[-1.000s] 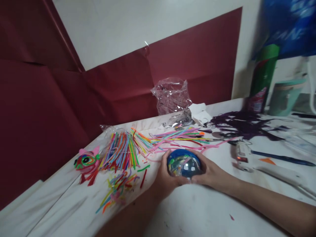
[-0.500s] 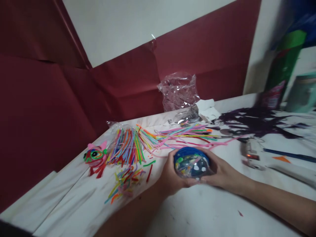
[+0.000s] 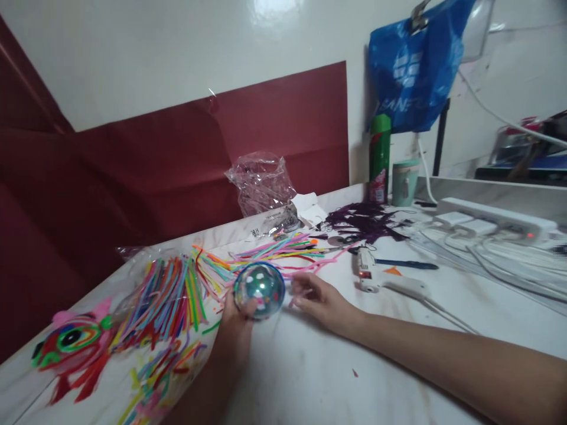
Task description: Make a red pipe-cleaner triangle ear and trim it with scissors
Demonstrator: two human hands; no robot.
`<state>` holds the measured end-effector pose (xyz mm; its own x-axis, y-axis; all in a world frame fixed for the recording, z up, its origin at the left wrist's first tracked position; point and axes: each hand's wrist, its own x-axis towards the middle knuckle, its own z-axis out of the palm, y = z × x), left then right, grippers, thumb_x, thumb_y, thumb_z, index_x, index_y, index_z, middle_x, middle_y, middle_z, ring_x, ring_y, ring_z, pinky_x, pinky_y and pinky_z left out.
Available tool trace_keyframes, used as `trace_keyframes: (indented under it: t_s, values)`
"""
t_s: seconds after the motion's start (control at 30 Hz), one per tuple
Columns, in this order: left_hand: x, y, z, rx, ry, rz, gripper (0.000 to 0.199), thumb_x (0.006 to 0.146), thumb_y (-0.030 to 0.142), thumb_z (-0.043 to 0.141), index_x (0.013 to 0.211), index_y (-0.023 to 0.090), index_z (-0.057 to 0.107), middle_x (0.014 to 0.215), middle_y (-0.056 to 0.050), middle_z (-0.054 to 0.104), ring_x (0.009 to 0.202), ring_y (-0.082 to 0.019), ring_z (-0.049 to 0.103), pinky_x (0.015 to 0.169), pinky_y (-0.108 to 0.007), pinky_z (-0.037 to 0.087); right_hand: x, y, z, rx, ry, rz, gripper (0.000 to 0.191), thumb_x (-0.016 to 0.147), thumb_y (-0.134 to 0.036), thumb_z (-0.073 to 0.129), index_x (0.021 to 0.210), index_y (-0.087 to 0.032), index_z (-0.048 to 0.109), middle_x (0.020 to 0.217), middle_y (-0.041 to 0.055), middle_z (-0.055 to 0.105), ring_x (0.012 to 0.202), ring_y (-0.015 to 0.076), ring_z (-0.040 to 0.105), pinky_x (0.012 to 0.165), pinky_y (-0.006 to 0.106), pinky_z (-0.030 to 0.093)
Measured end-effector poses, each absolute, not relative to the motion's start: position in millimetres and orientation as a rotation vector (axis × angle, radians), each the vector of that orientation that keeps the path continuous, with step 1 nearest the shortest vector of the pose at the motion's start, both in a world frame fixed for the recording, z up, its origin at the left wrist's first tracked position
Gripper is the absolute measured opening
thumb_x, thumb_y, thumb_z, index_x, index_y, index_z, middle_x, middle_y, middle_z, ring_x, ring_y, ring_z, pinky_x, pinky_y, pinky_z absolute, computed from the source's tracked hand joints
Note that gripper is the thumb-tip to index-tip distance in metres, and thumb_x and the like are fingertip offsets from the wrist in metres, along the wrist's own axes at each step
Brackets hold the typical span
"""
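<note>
My left hand (image 3: 238, 319) grips a clear round ball (image 3: 260, 289) with a blue band around its edge, the thumb lying over its lower front. Just right of the ball, my right hand (image 3: 312, 300) is off it, fingers apart and slightly curled, with nothing in them. Bundles of colourful pipe cleaners (image 3: 170, 295) lie behind and left of the ball. A pink, red and green figure (image 3: 73, 342) with a large black eye stands at the far left. Short cut pieces (image 3: 163, 372) are scattered near my left forearm.
A white glue gun (image 3: 370, 274) with its cable lies to the right, near a dark blue stick (image 3: 407, 264). Behind are purple strands (image 3: 365, 221), a green can (image 3: 380, 156), a mug (image 3: 404, 183), a power strip (image 3: 496, 219) and crumpled clear plastic (image 3: 261, 183).
The view has swung to the right, showing the blue bag and power strip. My right hand has let go of the ball, which my left hand keeps holding; the ball's clear side now shows.
</note>
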<state>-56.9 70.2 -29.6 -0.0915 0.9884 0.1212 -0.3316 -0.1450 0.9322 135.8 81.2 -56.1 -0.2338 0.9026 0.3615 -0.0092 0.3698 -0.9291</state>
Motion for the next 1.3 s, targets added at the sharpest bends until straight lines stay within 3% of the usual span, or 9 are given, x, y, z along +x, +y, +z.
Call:
trace_keyframes:
  t_s: [0.07,0.13,0.3,0.43,0.6,0.7,0.8,1.03,1.3]
  values:
    - [-63,76,-28,0.904,0.905,1.579,0.064,0.065,0.025,0.064,0.124,0.024,0.038,0.105,-0.007,0.062,0.091,-0.022,0.060,0.078,-0.037,0.049,135,81,-56,-0.931,-1.563,1.032,0.028,0.069,-0.043,0.063,0.072,-0.018,0.050,0.067,-0.0001,0.053,0.062,0.0129,0.049,0.059,0.027,0.041]
    - [-68,80,-27,0.839,0.807,1.577,0.060,0.069,0.027,0.061,0.125,0.023,0.039,0.108,-0.009,0.061,0.096,-0.023,0.059,0.083,-0.042,0.047,133,79,-55,-0.935,-1.553,1.093,0.032,0.070,-0.044,0.062,0.061,-0.019,0.042,0.054,-0.0045,0.044,0.051,0.0094,0.040,0.049,0.023,0.033]
    - [-69,79,-23,0.726,0.650,1.539,0.049,0.077,0.039,0.052,0.124,0.026,0.043,0.118,-0.010,0.057,0.113,-0.026,0.049,0.089,-0.049,0.041,130,73,-56,-0.898,-1.500,1.356,0.036,0.072,-0.052,0.055,0.064,-0.020,0.042,0.042,-0.0080,0.041,0.036,0.0060,0.028,0.038,0.020,0.019]
    - [-67,76,-24,0.722,0.635,1.498,0.050,0.077,0.043,0.052,0.124,0.028,0.043,0.122,-0.009,0.055,0.117,-0.028,0.045,0.090,-0.050,0.040,129,69,-58,-0.928,-1.577,1.359,0.039,0.076,-0.054,0.050,0.059,-0.019,0.041,0.040,-0.0072,0.041,0.034,0.0052,0.027,0.037,0.020,0.019]
    - [-60,72,-29,0.937,0.707,1.450,0.058,0.074,0.037,0.056,0.128,0.024,0.038,0.122,-0.010,0.054,0.109,-0.026,0.051,0.087,-0.044,0.043,129,72,-59,-0.820,-1.519,1.226,0.031,0.073,-0.046,0.059,0.083,-0.019,0.048,0.064,-0.0029,0.052,0.050,0.0079,0.045,0.046,0.021,0.037]
    - [-53,66,-32,1.082,0.839,1.410,0.063,0.069,0.031,0.061,0.127,0.022,0.038,0.117,-0.010,0.056,0.103,-0.025,0.055,0.084,-0.039,0.046,130,75,-59,-0.762,-1.498,1.191,0.067,0.062,-0.039,0.072,0.117,-0.021,0.038,0.106,0.0078,0.052,0.080,0.0149,0.056,0.072,0.030,0.048]
    - [-47,58,-31,1.214,0.948,1.359,0.065,0.062,0.028,0.068,0.122,0.019,0.043,0.114,-0.011,0.058,0.103,-0.027,0.055,0.084,-0.037,0.046,132,77,-58,-0.662,-1.556,1.218,0.087,0.059,-0.036,0.075,0.130,-0.021,0.028,0.126,0.0119,0.042,0.108,0.0221,0.049,0.091,0.037,0.041]
    - [-43,49,-19,1.285,1.079,1.356,0.044,0.072,0.031,0.059,0.113,0.019,0.051,0.112,-0.011,0.059,0.106,-0.026,0.053,0.086,-0.035,0.045,133,76,-51,-0.513,-1.452,1.390,0.074,0.061,-0.033,0.075,0.125,-0.020,0.039,0.126,0.0098,0.047,0.116,0.0245,0.044,0.099,0.040,0.034]
    - [-45,59,-38,1.464,0.953,1.353,0.060,0.069,0.036,0.064,0.121,0.018,0.040,0.129,-0.013,0.047,0.118,-0.026,0.044,0.097,-0.038,0.037,132,74,-49,-0.467,-1.344,1.477,0.070,0.061,-0.026,0.075,0.122,-0.025,0.042,0.124,0.0068,0.049,0.116,0.0241,0.044,0.099,0.042,0.034]
